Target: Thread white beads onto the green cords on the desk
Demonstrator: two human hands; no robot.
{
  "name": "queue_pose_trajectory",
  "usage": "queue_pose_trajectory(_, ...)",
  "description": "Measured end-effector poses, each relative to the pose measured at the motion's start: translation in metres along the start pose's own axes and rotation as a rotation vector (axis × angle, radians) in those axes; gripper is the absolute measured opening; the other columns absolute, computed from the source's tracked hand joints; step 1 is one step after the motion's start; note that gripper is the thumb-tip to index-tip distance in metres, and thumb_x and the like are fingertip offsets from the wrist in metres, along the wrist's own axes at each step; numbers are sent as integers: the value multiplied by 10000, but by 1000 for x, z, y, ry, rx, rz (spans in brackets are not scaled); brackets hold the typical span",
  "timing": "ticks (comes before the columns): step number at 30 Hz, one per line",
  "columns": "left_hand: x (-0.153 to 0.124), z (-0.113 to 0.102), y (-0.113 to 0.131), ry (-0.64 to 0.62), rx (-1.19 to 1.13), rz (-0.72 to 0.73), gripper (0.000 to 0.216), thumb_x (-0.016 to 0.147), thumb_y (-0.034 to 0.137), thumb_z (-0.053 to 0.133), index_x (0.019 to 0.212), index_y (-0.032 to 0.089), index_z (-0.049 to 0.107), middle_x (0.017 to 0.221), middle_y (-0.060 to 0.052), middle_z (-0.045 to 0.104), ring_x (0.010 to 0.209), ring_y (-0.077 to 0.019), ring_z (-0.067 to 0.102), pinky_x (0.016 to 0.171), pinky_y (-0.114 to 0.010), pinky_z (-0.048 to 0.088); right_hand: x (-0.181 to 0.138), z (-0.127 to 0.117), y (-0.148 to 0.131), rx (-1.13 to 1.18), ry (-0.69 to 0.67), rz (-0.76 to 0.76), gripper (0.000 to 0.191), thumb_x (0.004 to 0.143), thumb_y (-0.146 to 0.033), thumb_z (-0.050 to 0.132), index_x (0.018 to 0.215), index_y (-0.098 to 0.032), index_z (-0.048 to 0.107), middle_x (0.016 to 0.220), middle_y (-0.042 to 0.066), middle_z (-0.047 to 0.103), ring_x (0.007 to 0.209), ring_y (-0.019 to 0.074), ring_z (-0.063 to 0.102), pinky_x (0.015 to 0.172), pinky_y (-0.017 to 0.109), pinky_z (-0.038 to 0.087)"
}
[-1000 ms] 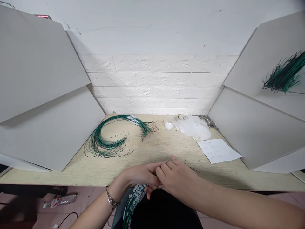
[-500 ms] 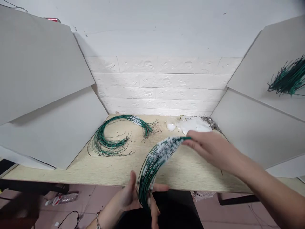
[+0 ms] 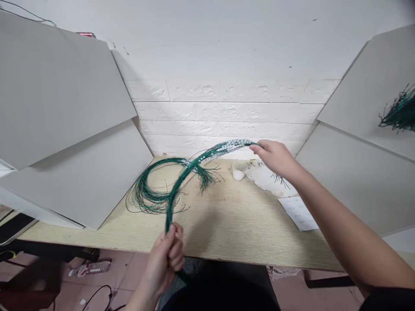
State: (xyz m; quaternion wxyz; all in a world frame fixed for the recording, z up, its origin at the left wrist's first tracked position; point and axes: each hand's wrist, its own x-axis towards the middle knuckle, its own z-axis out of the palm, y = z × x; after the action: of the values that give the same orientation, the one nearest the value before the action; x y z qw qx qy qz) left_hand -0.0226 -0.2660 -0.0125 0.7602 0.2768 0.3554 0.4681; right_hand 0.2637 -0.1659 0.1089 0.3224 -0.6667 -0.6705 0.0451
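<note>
A bundle of green wires (image 3: 191, 166) with white markings near one end arches between my two hands above the table. My right hand (image 3: 275, 156) is closed round the bundle near its white-marked end, and loose wire tips stick out below that hand. Lower down, at the table's front edge, my left hand (image 3: 167, 255) is wrapped round the same bundle; its tail hangs below toward my lap. Behind it a second bundle of green wires (image 3: 145, 190) lies curled on the table, partly crossed by the held one.
On the table (image 3: 227, 229) at the back right stand a small clear cup (image 3: 239, 172) with white contents and a crumpled white sheet (image 3: 267, 178). A white paper (image 3: 298, 212) lies near my right forearm. Grey panels (image 3: 84, 181) flank both sides. A plastic bottle (image 3: 90, 268) lies on the floor.
My left hand, spread under the bundle before, has closed round it. My right hand has raised its end up and away, stretching the bundle into a longer arch.
</note>
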Motion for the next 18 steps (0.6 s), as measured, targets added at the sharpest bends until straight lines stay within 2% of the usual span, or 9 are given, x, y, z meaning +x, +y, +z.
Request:
queue_pose_trajectory(3,5,-1,24,54,-174,175,220,812,417,421,726,218,461,477,83,-5,388,-40,-61,305,-130,48,10,24,-10,-98,-107,-117,244,804,-345,396,661,-164,474,604,11,509,569,125,448,513,218,277)
queue_pose_trajectory(6,13,-6,47,40,-309,257,220,855,358,354,788,215,508,475,79,9,389,-48,-68,298,-132,6,26,53,-22,-124,-125,-201,228,824,-322,369,748,-154,502,704,47,566,642,144,484,544,220,285)
queue_pose_trajectory(9,26,-17,68,-74,-444,303,235,876,315,323,818,191,513,447,83,66,343,-43,-16,270,-123,21,48,87,-36,-120,-136,-248,266,857,-325,317,826,-145,511,810,89,594,731,171,513,584,229,311)
queue_pose_trajectory(13,49,-40,97,-278,-614,366,288,900,280,252,850,139,498,394,99,133,275,-28,104,241,-95,100,77,129,-59,-135,-183,-221,301,876,-333,280,930,-142,506,917,121,594,810,196,534,637,248,351)
queue_pose_trajectory(18,89,-57,126,-381,-841,599,404,911,268,111,862,108,479,374,96,201,277,-32,236,268,-83,203,103,158,-82,-169,-203,-234,309,880,-339,267,992,-153,487,971,124,581,853,221,545,678,286,389)
